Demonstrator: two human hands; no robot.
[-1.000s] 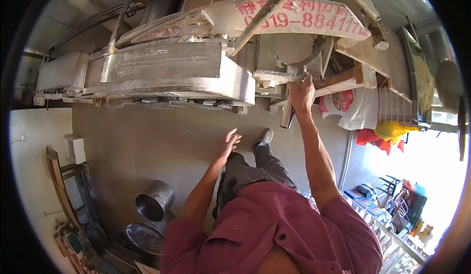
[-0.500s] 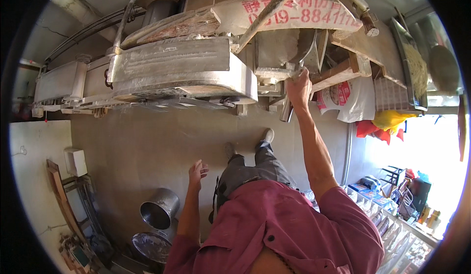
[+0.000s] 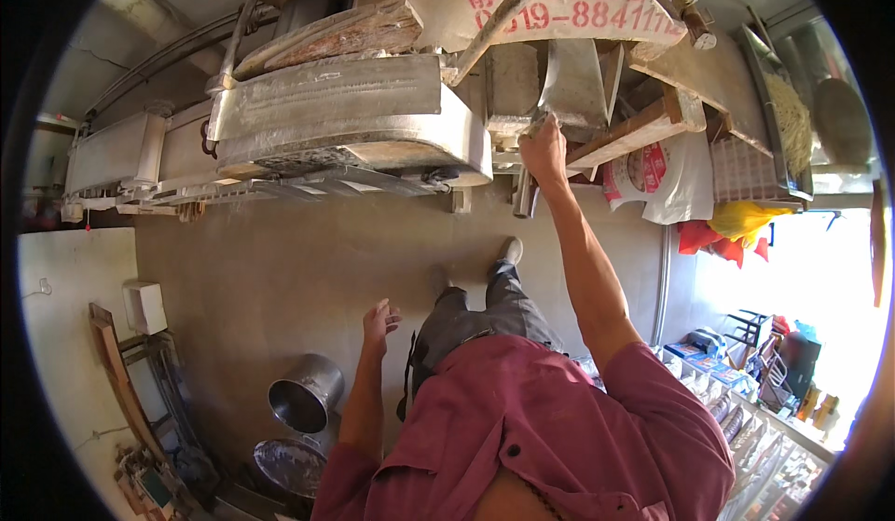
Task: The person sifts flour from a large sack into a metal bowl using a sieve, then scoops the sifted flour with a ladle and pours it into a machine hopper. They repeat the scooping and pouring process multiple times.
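Note:
My right hand is closed round the handle of a metal scoop. The wide shiny blade lies beyond my fist, beside a powdery bin under the machine's painted board. Below the fist the tubular handle end sticks out toward me. My left hand hangs low beside my left leg, its fingers loosely bent and a little apart, with nothing in it. To the right of the scoop, a wooden frame stands close to my right wrist.
A long, dusty metal machine runs across the far side. Plastic bags hang right of my right forearm. On the floor at lower left are a metal pot and a round lid-like disc. Wooden boards lean at the left wall.
My right hand has moved a little left and farther away with the scoop. Its blade has turned from nearly edge-on to broad side showing. My left hand has barely moved.

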